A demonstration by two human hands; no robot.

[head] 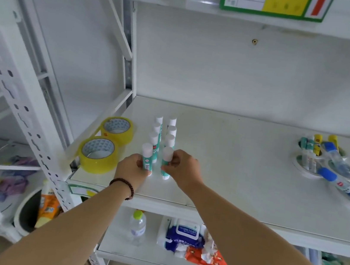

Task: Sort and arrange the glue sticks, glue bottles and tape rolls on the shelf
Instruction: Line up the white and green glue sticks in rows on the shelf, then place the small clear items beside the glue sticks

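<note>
Glue sticks [161, 139] stand in two rows on shelf [233, 163]. Left hand [133, 167] and right hand [183, 167] each pinch one front stick. Light, rigid, tip-prone; hold mid-barrel.

White shelf [244, 165]: glue sticks [164, 135], yellow tape rolls [109, 143].

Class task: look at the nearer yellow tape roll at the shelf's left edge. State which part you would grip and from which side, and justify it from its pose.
Grip the nearer yellow tape roll from above, fingers pinching its band through the open core. It lies flat with the hole facing up, and the second roll sits close behind it, probably crowding a side approach.
</note>
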